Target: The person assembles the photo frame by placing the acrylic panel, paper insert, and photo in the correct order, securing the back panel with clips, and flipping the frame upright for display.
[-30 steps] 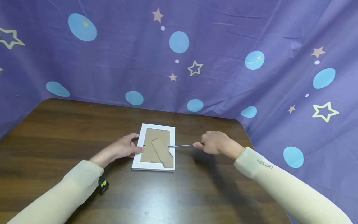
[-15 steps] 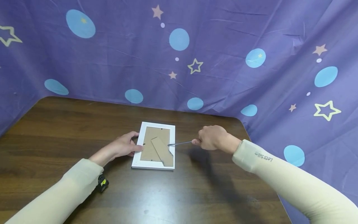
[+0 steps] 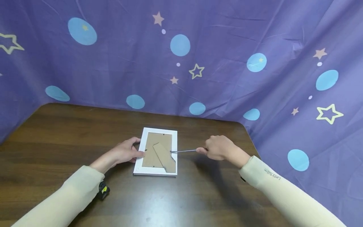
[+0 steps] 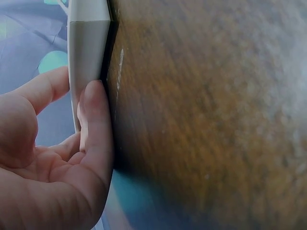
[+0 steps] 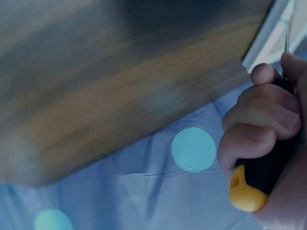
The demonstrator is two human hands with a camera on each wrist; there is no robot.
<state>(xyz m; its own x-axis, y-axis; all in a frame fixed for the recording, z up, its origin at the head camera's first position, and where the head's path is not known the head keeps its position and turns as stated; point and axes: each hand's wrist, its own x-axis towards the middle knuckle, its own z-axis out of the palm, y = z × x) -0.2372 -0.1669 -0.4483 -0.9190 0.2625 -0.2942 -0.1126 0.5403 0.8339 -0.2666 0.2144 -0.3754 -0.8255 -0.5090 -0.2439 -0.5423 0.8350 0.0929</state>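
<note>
A white picture frame (image 3: 140, 171) lies face down on the table, its brown backing board (image 3: 151, 159) and slanted stand flap (image 3: 164, 156) facing up. My left hand (image 3: 126, 151) holds the frame's left edge, thumb on top and fingers along the side; the left wrist view shows this hand (image 4: 72, 158) against the white edge. To the right, my right hand (image 3: 219, 147) grips a screwdriver (image 3: 184, 151). Its black and yellow handle (image 5: 266, 165) shows in the right wrist view. The metal tip meets the backing's right edge, where a small dark tab sits; the exact contact is too small to tell.
Small dark tabs (image 3: 163, 134) also sit along the backing's other edges. The brown wooden table (image 3: 85, 132) reaches back to a purple curtain (image 3: 227, 41) with stars and blue spots. A black device (image 3: 103, 190) is strapped at my left wrist.
My right hand dipped slightly, and the screwdriver's shaft tilts a little less than half a second ago. The frame and my left hand keep their places; the head view has shifted slightly.
</note>
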